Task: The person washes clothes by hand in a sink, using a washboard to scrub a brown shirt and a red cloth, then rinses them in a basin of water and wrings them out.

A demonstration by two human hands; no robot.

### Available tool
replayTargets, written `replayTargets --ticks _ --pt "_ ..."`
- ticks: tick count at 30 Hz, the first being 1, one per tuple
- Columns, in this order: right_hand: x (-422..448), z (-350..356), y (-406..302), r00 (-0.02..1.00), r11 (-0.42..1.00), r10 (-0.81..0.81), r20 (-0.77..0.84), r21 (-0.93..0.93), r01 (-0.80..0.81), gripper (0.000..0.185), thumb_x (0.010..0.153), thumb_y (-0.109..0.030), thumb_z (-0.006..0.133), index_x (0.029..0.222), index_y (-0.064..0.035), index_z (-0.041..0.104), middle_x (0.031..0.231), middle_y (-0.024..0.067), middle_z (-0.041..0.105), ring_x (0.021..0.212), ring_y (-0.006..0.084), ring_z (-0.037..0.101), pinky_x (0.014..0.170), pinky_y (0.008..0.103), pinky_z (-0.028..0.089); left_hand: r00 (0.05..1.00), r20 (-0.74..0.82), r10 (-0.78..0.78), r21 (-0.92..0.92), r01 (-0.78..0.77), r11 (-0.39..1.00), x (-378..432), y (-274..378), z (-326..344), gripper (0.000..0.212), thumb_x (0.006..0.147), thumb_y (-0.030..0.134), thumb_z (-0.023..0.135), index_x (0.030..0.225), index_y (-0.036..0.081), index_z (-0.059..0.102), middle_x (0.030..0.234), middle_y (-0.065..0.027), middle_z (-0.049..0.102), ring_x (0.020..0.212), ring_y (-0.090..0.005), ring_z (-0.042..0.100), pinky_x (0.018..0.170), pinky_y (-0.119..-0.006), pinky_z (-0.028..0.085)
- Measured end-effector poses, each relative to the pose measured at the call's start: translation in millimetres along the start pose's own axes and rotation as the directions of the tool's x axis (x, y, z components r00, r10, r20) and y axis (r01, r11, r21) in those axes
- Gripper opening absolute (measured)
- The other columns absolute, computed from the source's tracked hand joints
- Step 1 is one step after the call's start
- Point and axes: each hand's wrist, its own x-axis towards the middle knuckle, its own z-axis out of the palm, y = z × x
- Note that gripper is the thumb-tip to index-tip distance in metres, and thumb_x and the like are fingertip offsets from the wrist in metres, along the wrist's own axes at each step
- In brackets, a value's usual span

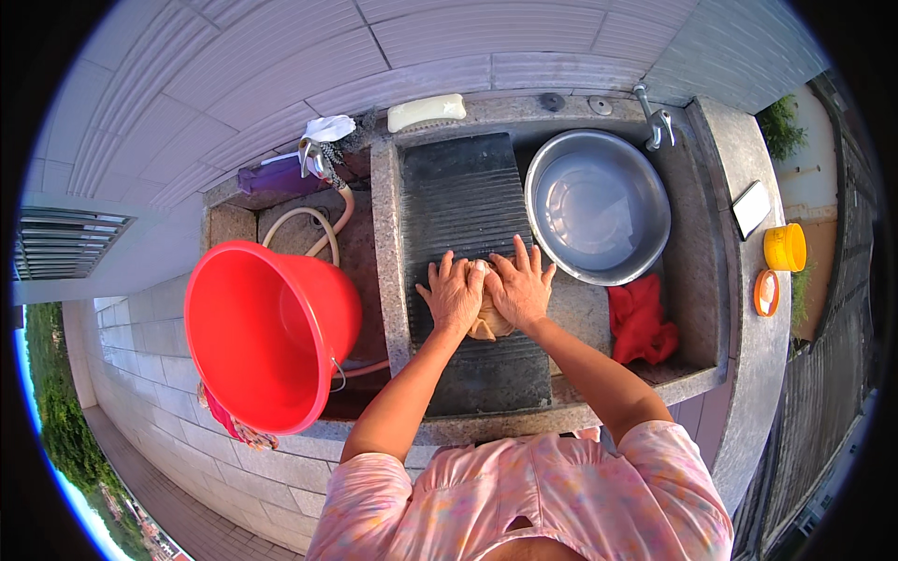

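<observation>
A wet tan cloth lies bunched on the dark ridged washboard slab of a stone sink. My left hand presses on the cloth's left side, its outer fingers spread over the ridges. From the right, my right hand bears down on the same cloth, fingers spread, and the two thumbs meet at its top. Both palms hide much of the cloth. A metal basin of cloudy water stands just beyond my right hand. Below the basin, a red cloth lies crumpled in the sink.
A red bucket tilts over the left basin, near a hose and a tap. Another tap is at the back right. A soap bar sits on the back ledge. The right ledge holds a phone and yellow tub.
</observation>
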Motion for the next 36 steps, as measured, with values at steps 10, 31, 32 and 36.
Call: replayTargets --ticks 10,31,32,36 --pt "-87.6 43.6 24.9 0.925 0.942 -0.177 -0.336 0.213 0.258 0.022 0.071 -0.021 0.052 0.089 -0.0121 0.060 0.112 0.0094 0.050 0.111 0.0329 0.038 0.097 0.0526 0.020 0.833 -0.405 0.378 -0.206 -0.486 0.849 -87.4 -32.5 39.3 0.014 0.073 0.017 0.057 0.078 0.004 0.053 0.109 -0.0143 0.047 0.106 -0.0351 0.041 0.093 -0.048 0.033" --pt "15.4 20.2 24.7 0.884 0.885 -0.465 0.041 0.037 0.464 0.017 0.067 -0.026 0.047 0.058 -0.0143 0.056 0.068 -0.0010 0.057 0.074 0.0210 0.051 0.072 0.0417 0.034 0.876 -0.059 0.478 -0.237 -0.478 0.846 8.0 -21.2 13.7 0.018 0.070 0.019 0.044 0.058 0.006 0.047 0.065 -0.0106 0.055 0.065 -0.0318 0.054 0.056 -0.042 0.044" --pt "20.3 21.1 23.2 0.885 0.888 -0.460 0.074 0.018 0.460 0.021 0.070 -0.027 0.045 0.061 -0.0144 0.060 0.074 -0.0001 0.062 0.079 0.0212 0.055 0.072 0.0430 0.035 0.923 -0.058 0.382 -0.226 -0.384 0.895 7.7 -19.6 12.7 0.020 0.071 0.020 0.042 0.059 0.006 0.049 0.066 -0.0116 0.056 0.067 -0.0336 0.055 0.057 -0.043 0.044" --pt "31.9 14.0 12.0 0.928 0.938 -0.291 0.233 -0.123 0.325 0.025 0.076 -0.028 0.042 0.069 -0.0179 0.064 0.080 -0.0008 0.065 0.088 0.0205 0.058 0.071 0.0459 0.039 0.997 -0.076 0.028 -0.168 -0.040 0.985 6.4 -10.3 12.3 0.027 0.075 0.027 0.040 0.068 0.007 0.056 0.074 -0.0169 0.059 0.073 -0.0404 0.056 0.063 -0.049 0.042"
